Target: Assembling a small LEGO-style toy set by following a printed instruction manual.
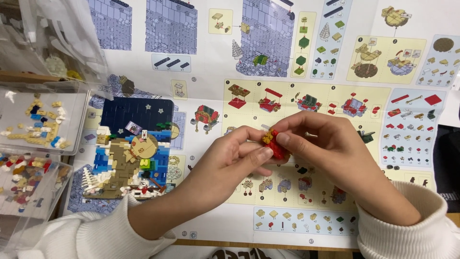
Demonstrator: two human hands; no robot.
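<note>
Our white sleeves sit closest | clear trays of tiny bricks [36,122] far left | blue brick scene [132,153] beside them | left hand [230,153] and right hand [326,144] both pinch small red-and-yellow brick model [274,141] over instruction sheet [335,67] | squeezing too hard could pop bits off.

Left hand [235,151] and right hand [318,144]: bare, no rings or watch. Sleeves: cream-white knit; the right sleeve's [412,225] cuff is thick and ribbed, the left sleeve's [96,232] smoother.
</note>
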